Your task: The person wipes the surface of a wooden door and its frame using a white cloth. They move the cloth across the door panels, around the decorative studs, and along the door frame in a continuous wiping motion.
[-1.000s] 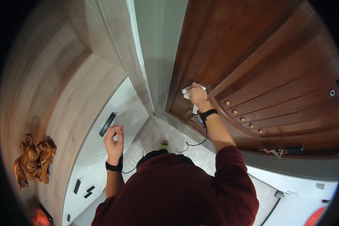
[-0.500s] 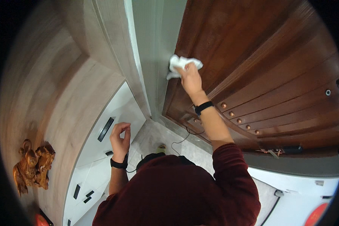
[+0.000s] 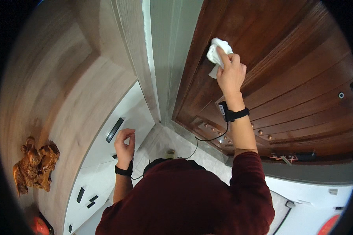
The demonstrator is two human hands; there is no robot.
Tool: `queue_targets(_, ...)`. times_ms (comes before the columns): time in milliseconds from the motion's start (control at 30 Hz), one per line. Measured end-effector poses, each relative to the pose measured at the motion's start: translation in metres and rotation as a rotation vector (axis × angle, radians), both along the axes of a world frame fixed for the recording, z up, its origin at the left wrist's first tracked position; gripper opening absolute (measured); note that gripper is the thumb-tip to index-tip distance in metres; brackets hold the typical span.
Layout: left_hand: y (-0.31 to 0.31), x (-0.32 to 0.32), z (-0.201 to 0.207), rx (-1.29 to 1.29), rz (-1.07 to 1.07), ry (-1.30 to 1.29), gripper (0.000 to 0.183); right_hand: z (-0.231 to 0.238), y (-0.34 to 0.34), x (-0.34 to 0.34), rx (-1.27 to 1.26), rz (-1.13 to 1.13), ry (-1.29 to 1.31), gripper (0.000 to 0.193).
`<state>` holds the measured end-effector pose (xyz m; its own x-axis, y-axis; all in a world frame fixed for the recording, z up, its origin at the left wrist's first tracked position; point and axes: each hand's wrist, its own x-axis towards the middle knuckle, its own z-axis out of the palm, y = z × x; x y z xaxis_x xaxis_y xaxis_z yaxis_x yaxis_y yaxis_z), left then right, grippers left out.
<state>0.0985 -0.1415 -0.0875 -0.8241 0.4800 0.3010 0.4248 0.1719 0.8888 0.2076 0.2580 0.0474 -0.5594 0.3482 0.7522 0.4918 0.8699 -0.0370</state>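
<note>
My right hand (image 3: 231,74) grips a crumpled white cloth (image 3: 214,53) and presses it against the brown wooden door (image 3: 274,58). The cloth lies on the door's panel, a little in from its left edge; part of it is hidden under my fingers. My left hand (image 3: 124,149) hangs in the air in front of the white cabinet (image 3: 139,103), fingers curled in toward the thumb, with nothing visible in it. Both wrists wear black bands, and a thin cable (image 3: 208,139) runs from the right one.
A grey door frame (image 3: 168,51) borders the door on the left. Round studs (image 3: 270,137) and a handle (image 3: 304,156) sit on the door. On the wooden shelf (image 3: 82,113) at left stands a carved golden-brown figurine (image 3: 35,166). Black handles (image 3: 114,130) stick out from the cabinet.
My right hand has moved the cloth right and up, from the door's edge beside the frame onto the panel. My left hand stays almost where it was.
</note>
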Motion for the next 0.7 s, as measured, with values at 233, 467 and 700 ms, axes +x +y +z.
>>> queue_targets(233, 0.022, -0.005, 0.009, 0.057, -0.082, 0.047, 0.019, -0.115, 0.011, -0.012, 0.096, -0.065, -0.223, 0.054)
queue_targets(467, 0.003, -0.003, 0.003, 0.009, -0.108, 0.065, 0.018, -0.169, -0.014, 0.013, -0.347, -0.069, -0.716, 0.038)
queue_targets(700, 0.012, 0.001, -0.009, -0.046, -0.193, -0.007, 0.018, -0.011, -0.013, 0.037, 0.044, 0.023, -0.116, 0.058)
